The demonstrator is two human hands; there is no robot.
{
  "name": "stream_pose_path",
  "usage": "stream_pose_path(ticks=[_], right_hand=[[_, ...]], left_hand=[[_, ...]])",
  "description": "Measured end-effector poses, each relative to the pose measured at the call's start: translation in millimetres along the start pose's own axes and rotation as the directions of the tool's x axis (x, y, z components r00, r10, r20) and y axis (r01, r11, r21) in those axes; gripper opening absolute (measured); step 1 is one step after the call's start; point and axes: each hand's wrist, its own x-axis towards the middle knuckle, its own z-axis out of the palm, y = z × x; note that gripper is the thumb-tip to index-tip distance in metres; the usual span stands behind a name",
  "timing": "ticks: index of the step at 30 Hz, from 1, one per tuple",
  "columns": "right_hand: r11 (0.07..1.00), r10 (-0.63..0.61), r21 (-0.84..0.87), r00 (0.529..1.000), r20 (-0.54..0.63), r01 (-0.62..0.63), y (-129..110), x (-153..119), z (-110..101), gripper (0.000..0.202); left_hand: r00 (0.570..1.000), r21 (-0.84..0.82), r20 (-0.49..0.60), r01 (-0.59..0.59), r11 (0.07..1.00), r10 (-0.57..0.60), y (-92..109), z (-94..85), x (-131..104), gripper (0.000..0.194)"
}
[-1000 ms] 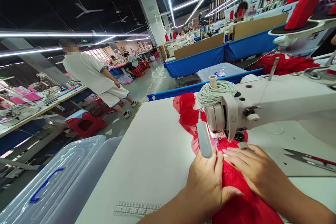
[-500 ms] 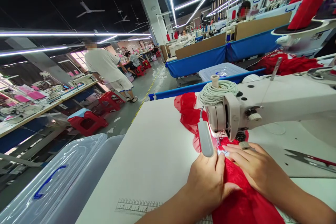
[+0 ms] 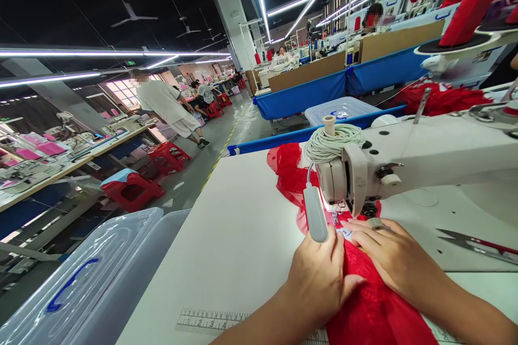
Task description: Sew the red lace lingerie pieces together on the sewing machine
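Red lace fabric (image 3: pixel 374 291) runs under the needle area of a white sewing machine (image 3: pixel 429 148). My left hand (image 3: pixel 318 267) is closed on the fabric's left side, its thumb lying across it and its fingertips partly behind a grey lamp (image 3: pixel 315 215). On the other side my right hand (image 3: pixel 394 253) holds the fabric down, fingers together and close to the presser foot (image 3: pixel 335 218); its thumb is hidden. A small white label (image 3: pixel 345 233) with dark print shows between my fingertips. Sheer red fabric (image 3: pixel 289 175) spreads out behind the machine head.
Thread snips (image 3: pixel 481 245) lie at the right on the white table (image 3: pixel 243 226). Lidded plastic bins (image 3: pixel 93 269) stand at the left. A red thread cone (image 3: pixel 471 11) is at upper right. A person (image 3: pixel 164 99) is in the aisle; other workers sit farther back.
The view has shifted slightly. The label shows more clearly between my fingertips. My hands keep nearly the same pose on the fabric. The person in the aisle has taken a step.
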Motion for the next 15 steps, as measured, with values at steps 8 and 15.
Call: stream_pose_path(ticks=[8,15], right_hand=[[0.998,-0.059,0.014,0.994,0.093,0.058,7.4,1.5,-4.6,0.034],[0.999,-0.028,-0.011,0.992,0.123,0.03,8.8,-2.4,-0.4,0.037]], left_hand=[[0.997,0.02,0.082,0.001,1.0,-0.003,0.9,-4.0,3.5,0.036],[0.999,0.005,0.052,-0.009,1.0,0.008,-1.4,-3.6,4.5,0.028]])
